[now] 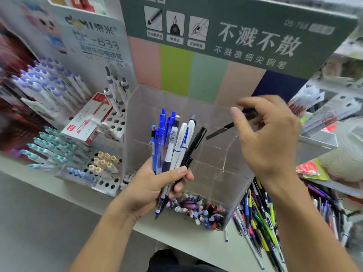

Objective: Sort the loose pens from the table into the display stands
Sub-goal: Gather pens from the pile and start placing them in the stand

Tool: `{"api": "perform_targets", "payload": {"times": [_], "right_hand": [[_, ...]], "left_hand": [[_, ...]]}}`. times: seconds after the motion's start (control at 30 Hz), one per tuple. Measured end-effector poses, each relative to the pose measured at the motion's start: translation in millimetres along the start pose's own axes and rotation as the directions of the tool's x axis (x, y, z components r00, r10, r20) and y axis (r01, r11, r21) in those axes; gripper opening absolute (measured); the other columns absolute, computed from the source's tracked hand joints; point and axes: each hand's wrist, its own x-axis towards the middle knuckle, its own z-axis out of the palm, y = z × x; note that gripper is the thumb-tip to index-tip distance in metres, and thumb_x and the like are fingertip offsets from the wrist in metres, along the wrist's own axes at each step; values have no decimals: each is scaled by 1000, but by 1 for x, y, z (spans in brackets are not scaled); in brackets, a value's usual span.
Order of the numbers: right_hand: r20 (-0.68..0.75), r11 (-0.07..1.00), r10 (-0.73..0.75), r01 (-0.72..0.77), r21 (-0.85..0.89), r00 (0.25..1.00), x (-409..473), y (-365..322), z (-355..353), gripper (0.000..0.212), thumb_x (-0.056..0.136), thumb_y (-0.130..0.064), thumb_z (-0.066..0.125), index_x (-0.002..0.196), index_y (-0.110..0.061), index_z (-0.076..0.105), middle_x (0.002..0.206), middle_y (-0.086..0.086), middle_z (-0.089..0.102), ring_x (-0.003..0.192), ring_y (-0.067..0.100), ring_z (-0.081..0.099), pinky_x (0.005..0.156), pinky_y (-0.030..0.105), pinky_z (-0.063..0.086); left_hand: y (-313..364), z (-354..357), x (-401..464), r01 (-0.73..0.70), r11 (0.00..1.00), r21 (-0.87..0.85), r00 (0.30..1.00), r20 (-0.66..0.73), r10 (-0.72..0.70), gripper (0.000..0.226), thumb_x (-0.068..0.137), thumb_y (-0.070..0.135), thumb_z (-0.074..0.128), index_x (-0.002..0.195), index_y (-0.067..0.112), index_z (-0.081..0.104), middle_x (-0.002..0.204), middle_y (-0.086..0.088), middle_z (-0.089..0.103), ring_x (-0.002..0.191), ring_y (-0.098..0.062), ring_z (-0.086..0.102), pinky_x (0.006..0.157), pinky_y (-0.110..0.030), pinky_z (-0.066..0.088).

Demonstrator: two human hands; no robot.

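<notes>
Head view: left hand point(149, 185) grips a sorted bundle of pens point(172, 142), right hand point(269, 134) apparently pinches a black pen point(220, 131) over the acrylic stand point(231, 154); many loose pens point(259, 218) remain on counter point(186, 246).

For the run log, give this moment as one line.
left hand: holds pen bunch | right hand: pinches black pen over clear stand

Bunch of pens point(172, 146) upright, loose pens point(257, 218) heaped on table, clear display stand point(196, 163) seemingly empty above
</notes>
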Motion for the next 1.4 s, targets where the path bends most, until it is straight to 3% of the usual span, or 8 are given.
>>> {"api": "perform_targets", "payload": {"times": [0.1,0.2,0.4,0.5,0.67,0.93,1.13,1.4], "right_hand": [[442,928,65,-217,303,895,10,-16,9,13,96,-24,68,101,-17,78,79,-14,71,65,3,59,61,20,48],[638,763,13,-420,491,770,21,-22,12,13,97,-14,65,100,-9,77,74,13,69,64,16,47,53,20,38],[538,758,27,-369,538,842,23,-22,27,11,92,-2,69,88,-10,76,70,8,72,57,13,54,53,24,47],[190,730,142,-232,642,972,36,-19,23,8,92,-2,69,94,-7,75,71,-5,73,55,7,59,56,20,51],[-184,835,-11,110,539,983,51,-33,22,12,96,-12,68,105,-7,73,87,6,73,68,13,69,64,25,57],[146,979,-195,183,88,970,51,-49,78,20,89,-6,72,107,-10,78,96,3,76,83,14,68,81,25,55],[486,914,-287,84,397,826,14,-83,59,17,82,-33,83,88,-18,79,61,-7,63,51,3,49,53,15,38],[660,976,-215,175,127,720,20,-85,69,11,85,-26,80,84,-17,74,70,-8,63,62,4,54,64,19,43]], "left_hand": [[0,-1,1,8,1000,18,999,44,-9,22,76,22,74,91,5,70,77,-9,69,52,-13,51,45,-21,39],[1,-3,1,18,1000,-14,999,35,-18,38,77,21,75,108,2,66,81,-12,68,53,-13,51,45,-21,39],[-4,-16,-3,9,1000,25,1000,26,-10,43,81,22,73,110,-7,60,82,-12,64,54,-14,49,46,-22,39],[-9,-20,-7,-21,999,29,999,-33,22,24,81,24,74,98,7,70,82,-12,62,55,-14,48,46,-22,38],[-10,-30,-7,-5,999,-39,956,-292,-7,4,86,18,77,84,16,75,83,-18,50,56,-17,40,43,-21,37],[-2,-28,-3,10,985,171,883,-464,71,4,96,9,66,97,12,63,70,-4,64,54,-16,45,44,-23,37],[-1,-28,-4,60,698,713,783,-467,410,16,93,16,67,92,30,58,65,19,59,58,-3,53,51,-13,35],[-8,-30,-1,84,691,718,790,-471,393,20,91,16,69,102,32,63,73,11,63,63,-12,57,53,-19,42]]}}
